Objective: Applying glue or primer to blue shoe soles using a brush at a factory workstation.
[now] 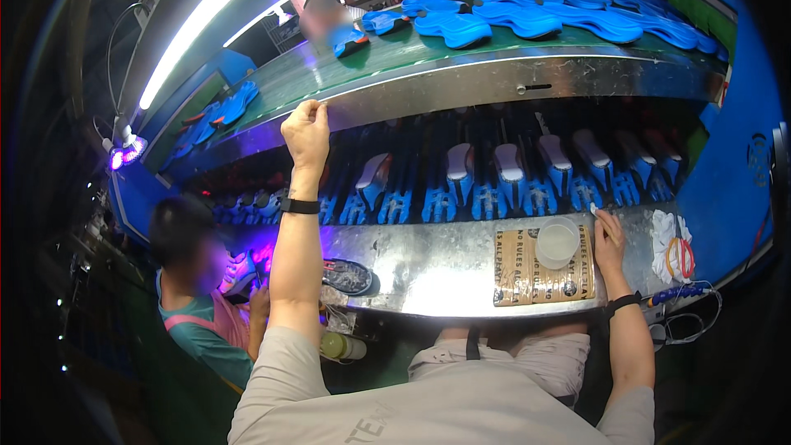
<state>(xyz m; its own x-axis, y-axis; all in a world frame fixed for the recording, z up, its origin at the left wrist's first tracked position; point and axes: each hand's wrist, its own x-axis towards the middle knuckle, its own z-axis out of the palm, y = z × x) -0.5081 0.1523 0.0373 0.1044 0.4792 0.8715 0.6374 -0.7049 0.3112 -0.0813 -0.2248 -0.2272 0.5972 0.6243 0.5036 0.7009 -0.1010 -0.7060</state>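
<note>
My left hand (306, 133) is raised at arm's length in front of the metal rim (461, 86) of the upper conveyor. Its fingers are closed in a pinch; what they hold, if anything, is too small to make out, and I cannot tell whether they touch the rim. Low over the metal bench, my right hand (609, 241) pinches a small white piece (593, 209), perhaps cloth or sponge. Beside that hand stands a round tub of pale liquid (558, 242) on a flat brown printed cardboard (515, 268). A dark shoe (348, 277) lies on the bench near my left forearm.
Blue soles (451, 29) lie on the green upper conveyor. Below it, a row of blue holders (488, 202) carries upturned shoes (509, 163). White cloth (662, 239) and coloured bands (681, 257) lie at the right. A co-worker (194, 268) sits at left, another person is beyond the conveyor.
</note>
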